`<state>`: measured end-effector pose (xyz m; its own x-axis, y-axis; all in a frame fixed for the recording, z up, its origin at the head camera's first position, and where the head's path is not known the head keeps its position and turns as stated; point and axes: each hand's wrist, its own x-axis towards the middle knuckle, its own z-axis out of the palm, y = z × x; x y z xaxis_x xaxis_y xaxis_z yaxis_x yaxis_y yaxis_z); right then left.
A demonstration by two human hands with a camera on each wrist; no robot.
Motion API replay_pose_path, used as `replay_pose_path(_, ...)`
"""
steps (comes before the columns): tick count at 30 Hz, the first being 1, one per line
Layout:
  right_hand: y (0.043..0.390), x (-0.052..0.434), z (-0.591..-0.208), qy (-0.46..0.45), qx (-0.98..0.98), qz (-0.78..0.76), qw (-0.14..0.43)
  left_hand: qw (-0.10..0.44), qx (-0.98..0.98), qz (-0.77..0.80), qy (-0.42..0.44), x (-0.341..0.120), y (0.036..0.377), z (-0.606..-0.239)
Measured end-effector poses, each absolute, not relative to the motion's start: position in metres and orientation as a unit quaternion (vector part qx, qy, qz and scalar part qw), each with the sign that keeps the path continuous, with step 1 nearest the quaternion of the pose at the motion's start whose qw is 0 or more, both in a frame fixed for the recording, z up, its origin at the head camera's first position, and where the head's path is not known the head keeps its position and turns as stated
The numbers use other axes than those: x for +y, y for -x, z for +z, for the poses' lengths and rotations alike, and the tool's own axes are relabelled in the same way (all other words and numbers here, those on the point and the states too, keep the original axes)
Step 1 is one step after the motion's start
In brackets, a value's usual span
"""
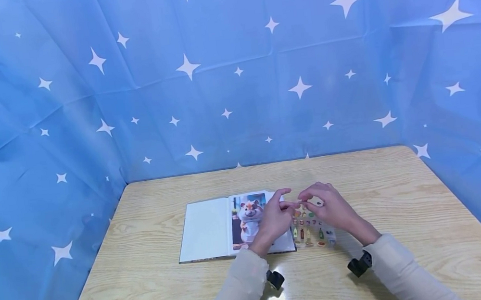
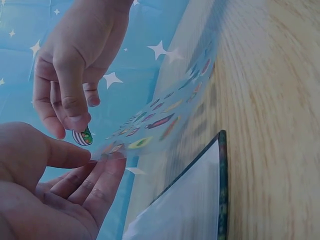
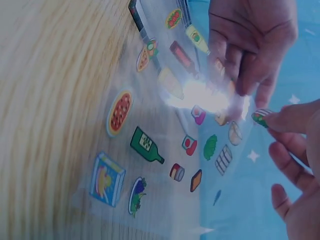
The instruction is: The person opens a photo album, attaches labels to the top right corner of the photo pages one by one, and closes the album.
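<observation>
My left hand pinches the edge of a clear sticker sheet between thumb and fingers. The sheet is printed with small food pictures, such as a green bottle and a pizza, and it hangs tilted above the table. Close to the left fingertips, my right hand pinches a small striped sticker with green and red on it, between thumb and forefinger. In the right wrist view this sticker is off the sheet's printed area. Glare hides part of the sheet there.
An open album lies on the wooden table, under and left of my left hand. Its right page bears a picture of a hamster in white clothing. A blue curtain with white stars hangs behind and at both sides.
</observation>
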<state>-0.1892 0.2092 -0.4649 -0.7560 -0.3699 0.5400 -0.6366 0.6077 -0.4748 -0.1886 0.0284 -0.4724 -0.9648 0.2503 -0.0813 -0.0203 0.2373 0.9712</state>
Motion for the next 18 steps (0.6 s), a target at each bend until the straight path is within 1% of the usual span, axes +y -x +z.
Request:
replay_pose_path(5, 0.1899, 0.2111, -0.4654, -0.267, -0.883, 0.336, 0.189, 0.121, 0.777, 0.614, -0.067, 0.0304, 0.1889, -0.4754)
replay_pose_path(11, 0.1912, 0.2155, -0.468, -0.226, -0.892, 0.361, 0.153, 0.133, 0.795, 0.589, -0.069, 0.0321, 0.189, -0.478)
replay_pose_path(18, 0.1912, 0.2171, -0.4694, -0.217, -0.893, 0.369, 0.14, 0.137, 0.819, 0.552, -0.081, 0.0321, 0.1873, -0.4771)
